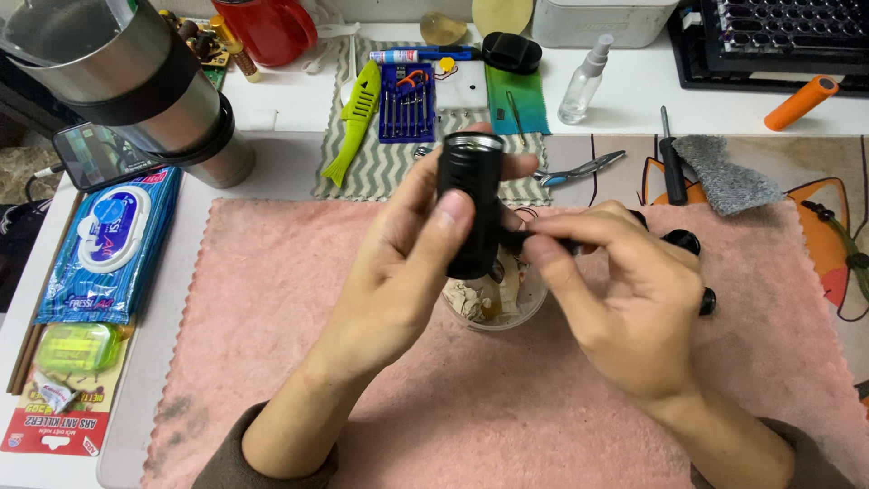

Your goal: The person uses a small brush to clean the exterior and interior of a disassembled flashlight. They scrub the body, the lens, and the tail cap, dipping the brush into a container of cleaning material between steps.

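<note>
left hand (407, 263) grips black cylinder (470, 199); right hand (615, 299) pinches thin tool (543, 243).

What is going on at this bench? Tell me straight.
A person holds a black cylindrical tube upright in the left hand, thumb on its front, metal-rimmed open end up. The right hand pinches a thin black tool against the tube's lower side. Both hands are above a small clear cup of crumpled wipes on a pink towel. Small black round parts lie by the right hand. A blue screwdriver set sits further back.
</note>
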